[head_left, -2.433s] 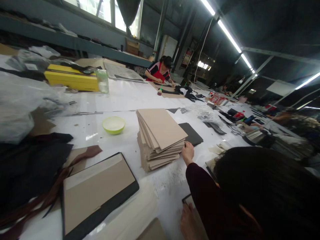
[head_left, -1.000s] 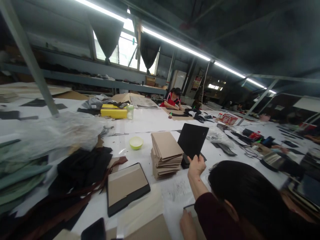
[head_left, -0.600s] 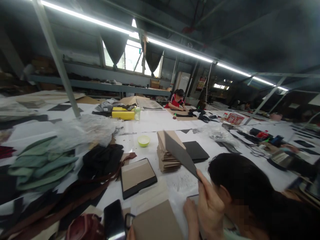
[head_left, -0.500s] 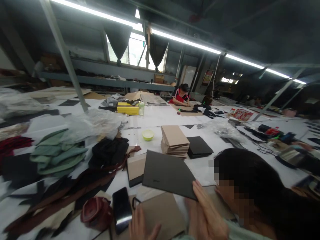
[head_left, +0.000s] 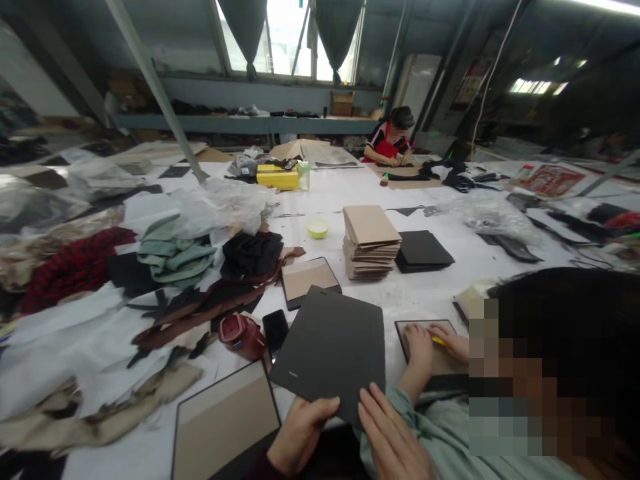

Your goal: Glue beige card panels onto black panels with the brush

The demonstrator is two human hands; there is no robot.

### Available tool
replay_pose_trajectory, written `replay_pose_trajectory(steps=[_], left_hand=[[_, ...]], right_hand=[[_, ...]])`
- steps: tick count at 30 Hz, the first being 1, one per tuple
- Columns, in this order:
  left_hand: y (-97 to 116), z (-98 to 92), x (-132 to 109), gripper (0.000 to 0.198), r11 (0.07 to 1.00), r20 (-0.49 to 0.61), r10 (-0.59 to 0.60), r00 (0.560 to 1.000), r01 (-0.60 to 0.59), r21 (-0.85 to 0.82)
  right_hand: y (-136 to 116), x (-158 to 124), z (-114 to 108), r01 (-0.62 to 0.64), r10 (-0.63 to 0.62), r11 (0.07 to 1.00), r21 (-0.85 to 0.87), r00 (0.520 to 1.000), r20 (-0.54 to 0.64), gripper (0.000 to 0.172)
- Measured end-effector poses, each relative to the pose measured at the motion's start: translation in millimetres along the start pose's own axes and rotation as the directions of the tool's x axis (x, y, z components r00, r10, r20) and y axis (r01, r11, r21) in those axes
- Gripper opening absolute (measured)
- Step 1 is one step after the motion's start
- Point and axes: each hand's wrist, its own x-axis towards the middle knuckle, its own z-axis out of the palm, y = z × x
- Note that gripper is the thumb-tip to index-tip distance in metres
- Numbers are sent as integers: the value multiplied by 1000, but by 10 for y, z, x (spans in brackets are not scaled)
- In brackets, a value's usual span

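A dark grey board (head_left: pixel 335 347), with small slit-like marks near its edges, is tilted up in front of me. My left hand (head_left: pixel 306 427), in a dark maroon sleeve, grips its lower edge, thumb lying on the face. Along the lower right edge lie the straight fingers of my right hand (head_left: pixel 393 437); its thumb is hidden. Below on the left, a beige panel with a dark border (head_left: pixel 227 413) lies flat on the table. A similar beige panel (head_left: pixel 310 277) rests behind the board. The black phone (head_left: pixel 275 330) is partly covered by the board.
At my right, a co-worker in a green sleeve (head_left: pixel 405 400) works on another bordered panel (head_left: pixel 443 363), a yellow object in hand. Behind stand a beige board stack (head_left: pixel 373 233), dark boards (head_left: pixel 425 250) and a yellow-green bowl (head_left: pixel 317 229). A red container (head_left: pixel 243 335) and fabric scraps (head_left: pixel 200 313) lie left.
The view has tipped down and shifted. My left hand now grips the dark board, which has turned and come nearer. The co-worker's hands now show on a panel at the right.
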Motion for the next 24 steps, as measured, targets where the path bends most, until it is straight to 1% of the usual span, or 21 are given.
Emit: replay_pose_trajectory(steps=[4, 7, 9, 11, 12, 13, 15, 17, 18, 19, 20, 22, 23, 24], left_hand=[[9, -53, 15, 50, 999, -66, -16, 998, 18, 37], [22, -155, 31, 44, 994, -87, -53, 995, 60, 86], [55, -271, 42, 38, 983, -75, -100, 992, 110, 144], [105, -412, 54, 35, 957, -47, -170, 984, 177, 229], [130, -484, 62, 35, 934, -29, -221, 975, 221, 280], [153, -552, 70, 36, 904, -10, -280, 960, 267, 333], [183, -674, 93, 38, 838, 29, -395, 918, 347, 421], [184, -770, 123, 43, 795, 70, -482, 874, 402, 453], [176, -810, 142, 45, 789, 86, -507, 858, 422, 447], [163, -843, 163, 48, 790, 99, -521, 848, 436, 431], [147, -869, 189, 50, 799, 106, -522, 846, 442, 409], [109, -897, 256, 51, 822, 105, -497, 861, 429, 373], [86, -898, 297, 50, 834, 104, -478, 872, 414, 365], [60, -892, 343, 49, 842, 102, -461, 882, 398, 364]], right_hand=[[-21, -92, 71, 7, -7, 1000, 11, 1000, 3, 39], [19, -164, 68, 0, 0, 999, -41, 1000, 6, 39], [45, -182, 17, -66, 66, 994, -85, 998, 3, 43], [65, -178, -50, -208, 208, 972, -109, 978, -15, 48], [77, -177, -78, -303, 302, 947, -110, 953, -25, 51], [94, -184, -94, -400, 398, 911, -102, 917, -37, 54], [144, -243, -83, -582, 580, 812, -51, 813, -44, 59], [214, -366, -20, -733, 733, 678, 59, 680, 22, 64], [252, -442, 18, -797, 795, 589, 132, 601, 84, 65], [286, -515, 53, -849, 841, 480, 220, 517, 159, 65], [314, -577, 78, -881, 869, 355, 314, 434, 237, 63], [343, -646, 83, -875, 887, 100, 474, 294, 356, 59], [341, -647, 64, -852, 883, -7, 524, 241, 403, 58], [328, -630, 35, -830, 871, -90, 550, 202, 447, 57]])
